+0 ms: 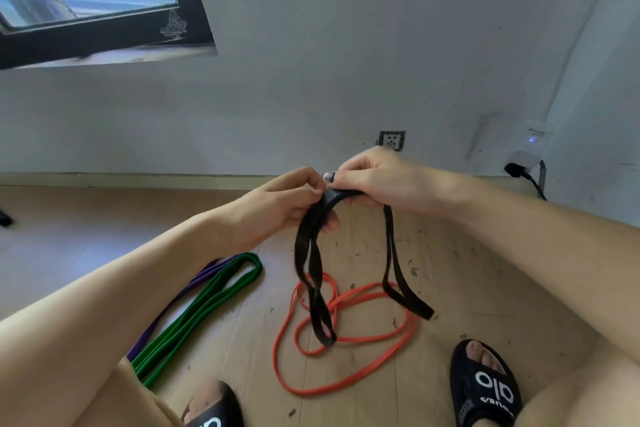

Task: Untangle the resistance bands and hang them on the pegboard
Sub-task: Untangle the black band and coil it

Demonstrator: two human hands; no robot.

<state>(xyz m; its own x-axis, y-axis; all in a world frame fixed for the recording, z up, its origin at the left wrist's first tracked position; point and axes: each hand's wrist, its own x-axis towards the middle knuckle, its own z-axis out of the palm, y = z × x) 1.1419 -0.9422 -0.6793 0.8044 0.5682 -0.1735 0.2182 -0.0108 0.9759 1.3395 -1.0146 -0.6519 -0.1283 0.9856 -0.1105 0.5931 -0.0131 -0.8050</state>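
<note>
black band [313,274] pinched by left hand [280,201] and right hand [370,180].

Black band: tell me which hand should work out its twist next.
Probably the left hand. The black band shows its twisted strands hanging under that hand, while the right hand pinches the top and can simply keep its grip.
</note>
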